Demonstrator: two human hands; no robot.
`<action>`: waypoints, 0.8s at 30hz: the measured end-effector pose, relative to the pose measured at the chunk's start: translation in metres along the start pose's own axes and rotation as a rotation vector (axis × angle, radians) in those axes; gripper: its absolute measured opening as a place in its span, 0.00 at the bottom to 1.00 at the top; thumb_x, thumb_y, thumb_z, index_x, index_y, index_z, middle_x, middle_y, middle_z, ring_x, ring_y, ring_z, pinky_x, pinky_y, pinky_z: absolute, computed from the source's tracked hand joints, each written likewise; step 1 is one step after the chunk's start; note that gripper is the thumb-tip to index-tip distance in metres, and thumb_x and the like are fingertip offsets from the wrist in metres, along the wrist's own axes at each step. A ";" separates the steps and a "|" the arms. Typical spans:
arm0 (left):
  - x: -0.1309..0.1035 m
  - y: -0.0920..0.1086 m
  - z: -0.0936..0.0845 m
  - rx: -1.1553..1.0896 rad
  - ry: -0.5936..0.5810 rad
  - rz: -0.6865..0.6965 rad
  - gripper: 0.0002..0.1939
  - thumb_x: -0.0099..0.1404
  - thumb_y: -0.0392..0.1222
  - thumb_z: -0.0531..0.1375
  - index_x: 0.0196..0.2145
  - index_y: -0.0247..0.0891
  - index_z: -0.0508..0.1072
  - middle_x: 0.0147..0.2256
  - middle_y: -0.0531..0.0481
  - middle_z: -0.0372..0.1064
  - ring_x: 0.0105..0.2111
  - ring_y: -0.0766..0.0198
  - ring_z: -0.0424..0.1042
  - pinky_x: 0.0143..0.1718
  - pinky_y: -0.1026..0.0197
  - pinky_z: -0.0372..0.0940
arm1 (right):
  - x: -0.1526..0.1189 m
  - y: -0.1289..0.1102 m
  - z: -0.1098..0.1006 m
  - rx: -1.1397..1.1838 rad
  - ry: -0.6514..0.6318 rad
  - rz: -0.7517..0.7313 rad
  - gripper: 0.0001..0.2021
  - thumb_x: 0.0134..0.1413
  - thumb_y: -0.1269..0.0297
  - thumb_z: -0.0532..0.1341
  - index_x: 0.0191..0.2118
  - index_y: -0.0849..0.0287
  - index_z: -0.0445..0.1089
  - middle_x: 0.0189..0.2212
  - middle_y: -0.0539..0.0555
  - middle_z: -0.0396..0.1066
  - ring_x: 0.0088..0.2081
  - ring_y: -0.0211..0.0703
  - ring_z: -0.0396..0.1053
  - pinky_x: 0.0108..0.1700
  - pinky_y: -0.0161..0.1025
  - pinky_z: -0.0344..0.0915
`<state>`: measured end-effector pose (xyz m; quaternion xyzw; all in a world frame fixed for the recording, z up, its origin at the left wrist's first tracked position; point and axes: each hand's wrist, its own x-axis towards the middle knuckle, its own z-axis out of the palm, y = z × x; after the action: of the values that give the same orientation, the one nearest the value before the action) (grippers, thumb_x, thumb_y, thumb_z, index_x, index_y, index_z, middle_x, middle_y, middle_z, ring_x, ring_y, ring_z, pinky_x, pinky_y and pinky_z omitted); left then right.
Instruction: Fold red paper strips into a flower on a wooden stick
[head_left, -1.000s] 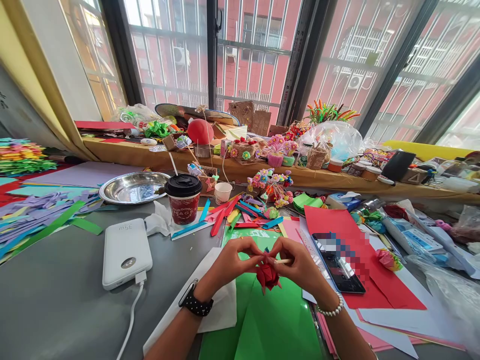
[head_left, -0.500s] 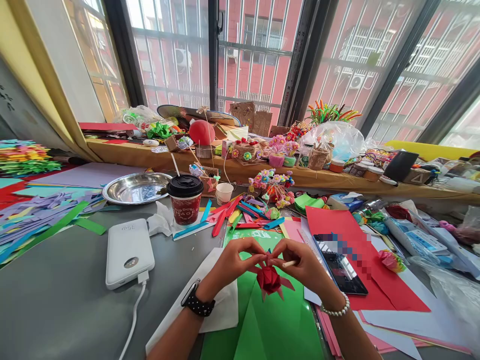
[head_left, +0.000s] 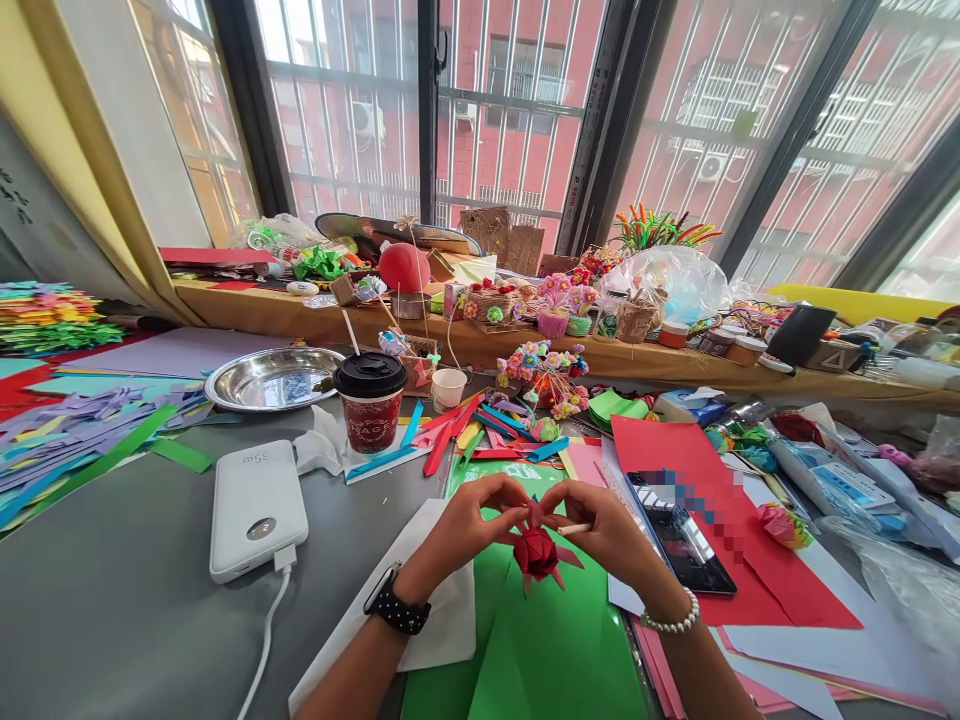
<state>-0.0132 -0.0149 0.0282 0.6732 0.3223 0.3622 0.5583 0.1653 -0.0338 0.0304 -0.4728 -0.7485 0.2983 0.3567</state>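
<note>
A red paper flower (head_left: pixel 535 553) with a dark red folded centre and lighter pink-red pointed petals hangs between my hands over a green paper sheet (head_left: pixel 559 640). My left hand (head_left: pixel 480 515) pinches a petal at its far side with thumb and forefinger. From the right, my right hand (head_left: pixel 600 520) pinches the same far side of the flower. A short thin pale stick (head_left: pixel 574 529) sticks out from the fingers of my right hand. A small blue bit shows at the top between my fingertips.
White paper (head_left: pixel 450 620) lies under my left forearm. A lidded red cup (head_left: pixel 370 410), a white power bank (head_left: pixel 259 510) with cable and a steel plate (head_left: pixel 225 385) stand left. A tablet (head_left: pixel 686 540) rests on red paper (head_left: pixel 795 580) at right. Paper strips (head_left: pixel 454 435) lie beyond my hands.
My fingertips have parted slightly, and an upright pinkish petal now shows between them. The flower has turned a little in my grip. Both hands stay in nearly the same place.
</note>
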 end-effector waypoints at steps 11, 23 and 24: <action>0.004 -0.005 -0.001 0.145 0.063 0.032 0.05 0.53 0.39 0.57 0.28 0.35 0.68 0.29 0.51 0.67 0.32 0.64 0.68 0.34 0.62 0.66 | 0.001 0.004 0.008 -0.111 0.081 0.027 0.08 0.46 0.61 0.58 0.29 0.60 0.68 0.14 0.43 0.47 0.18 0.31 0.45 0.19 0.31 0.43; 0.006 -0.009 0.003 0.239 0.119 0.108 0.05 0.54 0.38 0.56 0.28 0.34 0.68 0.28 0.51 0.67 0.30 0.65 0.68 0.34 0.62 0.65 | 0.002 0.009 0.011 -0.108 0.091 0.047 0.10 0.48 0.58 0.56 0.28 0.60 0.67 0.14 0.43 0.49 0.17 0.32 0.46 0.18 0.30 0.44; 0.006 -0.010 0.003 0.261 0.129 0.126 0.05 0.54 0.38 0.56 0.28 0.34 0.68 0.28 0.51 0.67 0.30 0.65 0.68 0.35 0.62 0.65 | 0.002 0.009 0.011 -0.109 0.094 0.050 0.10 0.48 0.58 0.56 0.28 0.60 0.67 0.14 0.43 0.49 0.17 0.32 0.46 0.18 0.30 0.45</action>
<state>-0.0077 -0.0096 0.0192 0.7343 0.3591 0.3941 0.4202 0.1595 -0.0298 0.0177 -0.5236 -0.7340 0.2435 0.3573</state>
